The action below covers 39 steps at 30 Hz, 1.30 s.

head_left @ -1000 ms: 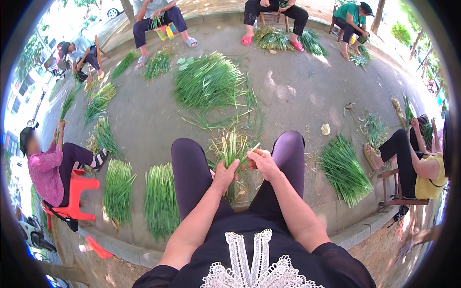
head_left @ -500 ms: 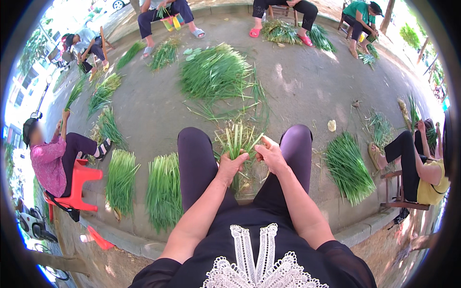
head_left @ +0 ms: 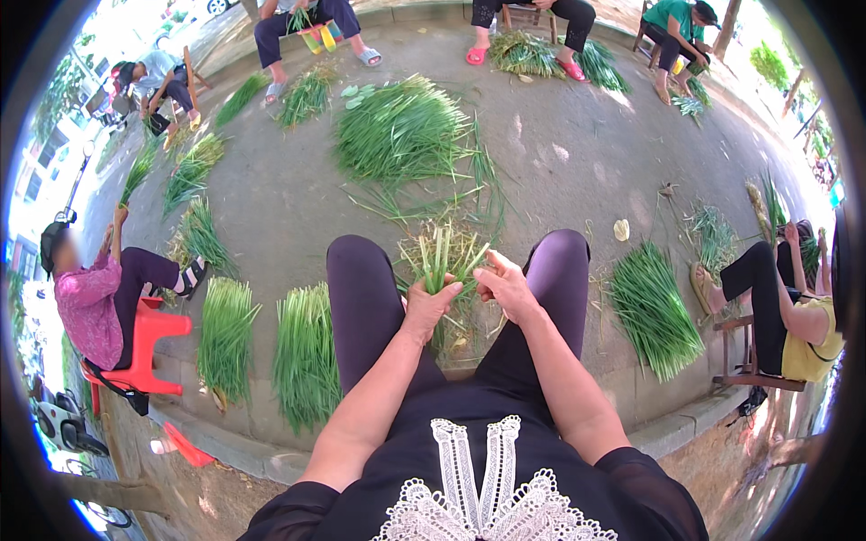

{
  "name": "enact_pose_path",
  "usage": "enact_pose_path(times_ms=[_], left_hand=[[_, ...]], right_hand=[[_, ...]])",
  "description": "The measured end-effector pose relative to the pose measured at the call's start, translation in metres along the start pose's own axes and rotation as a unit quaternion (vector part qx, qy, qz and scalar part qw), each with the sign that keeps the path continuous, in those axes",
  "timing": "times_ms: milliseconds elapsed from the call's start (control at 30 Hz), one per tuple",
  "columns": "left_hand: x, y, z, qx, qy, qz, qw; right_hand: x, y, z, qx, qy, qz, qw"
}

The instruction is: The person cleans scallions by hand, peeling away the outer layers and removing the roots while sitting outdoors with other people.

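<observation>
Between my knees, my left hand (head_left: 428, 305) is closed round a small bunch of chives (head_left: 439, 255), its pale cut ends pointing up and away from me. The leaves hang down below the fist, partly hidden by it. My right hand (head_left: 507, 287) is just to the right, thumb and forefinger pinched at the tip of a stalk that slants out of the bunch. Dry, straw-coloured trimmings (head_left: 465, 236) lie on the ground just beyond my hands.
Neat chive piles lie left (head_left: 225, 338), nearer left (head_left: 307, 361) and right (head_left: 657, 311) of my legs. A large loose heap (head_left: 401, 131) lies ahead. Several people sit around, one on a red plastic stool (head_left: 153, 347) at left. A low kerb (head_left: 262, 458) runs behind me.
My hands stay nearly in place, the left still round the bunch and the right still pinching at the slanting stalk. The view has shifted slightly. The person at left has lowered their chives a little.
</observation>
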<state>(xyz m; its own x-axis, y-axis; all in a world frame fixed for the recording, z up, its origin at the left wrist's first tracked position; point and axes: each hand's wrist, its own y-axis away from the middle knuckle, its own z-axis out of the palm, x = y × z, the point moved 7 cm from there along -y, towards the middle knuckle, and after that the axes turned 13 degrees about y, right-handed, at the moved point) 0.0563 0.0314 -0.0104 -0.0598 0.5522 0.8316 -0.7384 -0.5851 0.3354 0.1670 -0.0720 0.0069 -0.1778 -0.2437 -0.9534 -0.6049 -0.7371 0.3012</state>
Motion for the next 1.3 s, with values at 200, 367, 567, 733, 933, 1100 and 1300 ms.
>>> enact_pose_path(times_ms=[200, 367, 567, 733, 933, 1100, 1300], left_hand=[[0.001, 0.004, 0.01, -0.032, -0.059, 0.007, 0.998], [0.002, 0.006, 0.011, -0.047, -0.069, 0.003, 0.996], [0.0, 0.004, 0.01, -0.044, -0.075, 0.014, 0.996], [-0.002, 0.002, 0.008, -0.038, -0.099, 0.041, 0.994], [-0.001, 0.002, 0.007, -0.037, -0.116, 0.052, 0.991], [0.002, 0.003, 0.008, -0.036, -0.139, 0.051, 0.988], [0.004, 0.004, 0.009, -0.046, -0.143, 0.061, 0.987]], right_hand=[[0.0, -0.002, -0.002, -0.007, -0.011, 0.012, 1.0], [0.002, 0.0, -0.003, 0.013, -0.041, 0.016, 0.999], [0.004, 0.002, -0.002, 0.013, -0.054, 0.0, 0.998], [0.003, 0.006, -0.001, 0.009, -0.003, -0.01, 1.0], [0.003, 0.003, 0.001, -0.003, -0.006, -0.016, 1.0], [0.006, 0.002, -0.001, 0.004, 0.005, -0.018, 1.0], [0.012, 0.0, -0.004, 0.035, -0.032, -0.005, 0.999]])
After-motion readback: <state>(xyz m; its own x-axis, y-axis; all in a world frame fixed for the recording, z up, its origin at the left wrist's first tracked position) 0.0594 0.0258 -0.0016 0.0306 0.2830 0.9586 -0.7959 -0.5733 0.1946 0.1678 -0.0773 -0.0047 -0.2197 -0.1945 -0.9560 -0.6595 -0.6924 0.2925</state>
